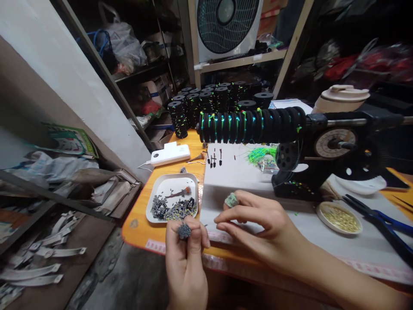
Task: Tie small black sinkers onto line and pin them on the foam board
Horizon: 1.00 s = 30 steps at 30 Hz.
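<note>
Okay, left hand (190,265) clamps grey tube bundle (184,232); keep pinch snug. Right hand (266,219), three o'clock: can't tell grip.

On my head feed, the left hand (189,262) sits at bottom center, a dark dotted piece (184,231) at its fingertips. Just right, I see the right hand (271,226) with a greenish piece (231,199) at its fingers. A white tray (163,184) of small dark bits lies left of center on the tabletop (133,234); a fan (227,30) stands at top center.
</note>
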Tool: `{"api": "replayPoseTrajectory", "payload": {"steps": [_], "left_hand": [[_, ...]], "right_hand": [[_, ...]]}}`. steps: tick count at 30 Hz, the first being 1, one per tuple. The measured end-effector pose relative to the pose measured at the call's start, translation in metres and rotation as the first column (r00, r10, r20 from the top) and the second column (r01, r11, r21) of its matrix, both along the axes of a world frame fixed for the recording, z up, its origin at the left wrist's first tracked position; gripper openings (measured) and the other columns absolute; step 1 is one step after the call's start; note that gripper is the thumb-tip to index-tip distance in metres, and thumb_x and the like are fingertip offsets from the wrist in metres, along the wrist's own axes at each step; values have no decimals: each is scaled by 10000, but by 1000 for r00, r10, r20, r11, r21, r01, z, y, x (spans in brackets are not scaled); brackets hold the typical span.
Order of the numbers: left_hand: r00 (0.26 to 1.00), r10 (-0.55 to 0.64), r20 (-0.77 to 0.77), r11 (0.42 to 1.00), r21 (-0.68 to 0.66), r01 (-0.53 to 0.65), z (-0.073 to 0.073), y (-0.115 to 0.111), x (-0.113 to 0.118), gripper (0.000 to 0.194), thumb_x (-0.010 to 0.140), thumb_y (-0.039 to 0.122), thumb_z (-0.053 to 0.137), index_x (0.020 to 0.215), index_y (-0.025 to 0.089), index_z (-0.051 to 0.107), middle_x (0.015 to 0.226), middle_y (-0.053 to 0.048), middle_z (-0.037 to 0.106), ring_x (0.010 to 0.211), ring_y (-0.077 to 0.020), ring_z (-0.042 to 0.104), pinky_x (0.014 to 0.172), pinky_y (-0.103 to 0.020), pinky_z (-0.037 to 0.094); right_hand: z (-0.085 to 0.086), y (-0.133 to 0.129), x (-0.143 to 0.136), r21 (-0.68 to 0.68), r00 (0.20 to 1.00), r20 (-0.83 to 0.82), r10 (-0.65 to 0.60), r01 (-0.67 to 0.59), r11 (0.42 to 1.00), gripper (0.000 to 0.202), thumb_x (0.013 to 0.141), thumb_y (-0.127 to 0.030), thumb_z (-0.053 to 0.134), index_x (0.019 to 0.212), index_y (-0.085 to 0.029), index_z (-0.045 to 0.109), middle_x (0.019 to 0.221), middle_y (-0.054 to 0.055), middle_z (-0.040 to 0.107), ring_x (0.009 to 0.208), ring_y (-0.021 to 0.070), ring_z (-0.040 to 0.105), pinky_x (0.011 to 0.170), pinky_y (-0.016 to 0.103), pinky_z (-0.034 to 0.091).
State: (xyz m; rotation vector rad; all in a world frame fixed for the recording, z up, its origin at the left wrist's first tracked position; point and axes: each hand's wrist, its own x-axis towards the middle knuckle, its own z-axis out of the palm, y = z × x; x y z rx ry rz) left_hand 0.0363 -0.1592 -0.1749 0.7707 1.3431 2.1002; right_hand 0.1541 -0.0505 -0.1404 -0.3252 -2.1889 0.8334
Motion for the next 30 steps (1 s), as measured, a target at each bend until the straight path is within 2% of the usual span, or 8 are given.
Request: {"api": "replayPoseTrajectory", "payload": {"steps": [5, 12, 18, 20, 23, 25, 27, 30], "left_hand": [[983, 84, -162, 996, 54, -76, -2, -1, 2, 191, 950, 268, 563, 773, 238, 499, 663, 42, 500, 628, -128, 469, 628, -261, 372], [972, 74, -222, 995, 85, -57, -10, 0, 2, 162, 966, 217, 525, 807, 240, 542, 674, 35, 487, 644, -131, 474, 656, -271, 387], [948, 42, -317, 993, 122, -3, -18, 2, 5, 152, 974, 151, 488, 866, 233, 555, 726, 25, 528, 697, -119, 517, 674, -234, 430], [954, 34, -297, 995, 104, -3, -18, 0, 4, 133, 973, 152, 490, 900, 231, 569, 871, -4, 597, 758, -115, 554, 695, -227, 452], [987, 35, -158, 989, 148, -11, -14, -3, -1, 128, 984, 172, 476, 939, 241, 575, 1042, -14, 633, 611, -60, 513, 633, -208, 465], [996, 40, -86, 973, 229, -19, -9, -6, -4, 112, 982, 190, 488, 947, 251, 576, 899, 13, 648, 530, -51, 454, 588, -191, 461], [997, 48, -59, 961, 276, -30, -3, -9, -6, 78, 968, 211, 523, 945, 255, 583, 734, 27, 618, 571, -80, 494, 582, -187, 463], [999, 28, -29, 960, 280, -19, 4, -10, -5, 48, 951, 220, 557, 926, 241, 593, 679, 25, 584, 610, -96, 534, 546, -173, 442]], "right_hand": [[0, -2, -1, 9, 1000, 8, 20, -20, 1000, 141, 900, -145, 613, 879, -162, 752, 686, 42, 573, 644, 137, 481, 553, 230, 369], [1, -3, -1, -19, 1000, 5, 9, -9, 1000, 148, 894, -141, 620, 860, -158, 763, 667, 39, 571, 616, 134, 480, 535, 231, 362], [1, -6, -1, -111, 1000, -10, 4, -5, 994, 118, 890, -191, 656, 876, -198, 772, 645, 10, 542, 605, 126, 495, 523, 225, 360], [2, -8, -1, -136, 1000, 12, 10, -8, 991, 112, 883, -178, 649, 865, -194, 759, 657, 3, 520, 608, 121, 488, 521, 222, 359], [3, -10, -1, -143, 999, 41, 10, -4, 990, 113, 814, -82, 638, 783, -170, 701, 680, -11, 475, 606, 109, 474, 509, 215, 343], [5, -11, -1, -140, 999, 28, 25, -20, 990, 132, 780, -39, 625, 762, -162, 668, 702, -11, 475, 618, 103, 480, 516, 209, 348], [6, -10, 0, -136, 999, 10, 52, -50, 989, 124, 807, -51, 621, 798, -163, 673, 727, -3, 499, 649, 104, 501, 544, 204, 370], [9, -9, 0, -123, 996, 9, 91, -89, 988, 101, 868, -96, 606, 859, -160, 684, 745, 8, 526, 683, 108, 517, 581, 206, 390]]}}
